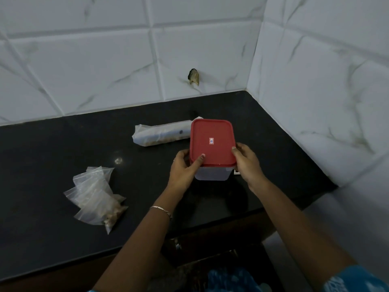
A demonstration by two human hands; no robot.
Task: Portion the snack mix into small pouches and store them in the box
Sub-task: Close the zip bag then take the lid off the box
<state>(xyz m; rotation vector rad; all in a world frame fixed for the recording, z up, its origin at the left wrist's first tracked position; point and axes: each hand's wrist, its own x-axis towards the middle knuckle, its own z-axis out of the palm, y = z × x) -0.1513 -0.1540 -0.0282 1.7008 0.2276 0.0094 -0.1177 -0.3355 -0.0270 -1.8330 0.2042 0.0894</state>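
Note:
A clear plastic box [211, 173] with a red lid [212, 142] stands on the black counter [52, 157], its lid on. My left hand [184, 167] grips its left side, thumb resting on the lid. My right hand [246, 160] holds the right side, fingertips at the lid's edge. Several small clear pouches [94, 194] holding snack mix lie in a heap at the left. A larger rolled bag of snack mix [162, 133] lies behind the box.
White marble-patterned tiled walls [315, 81] meet in a corner at the back right. A chipped hole [193, 76] shows in the back wall. The counter's front edge [126, 251] runs in front of me.

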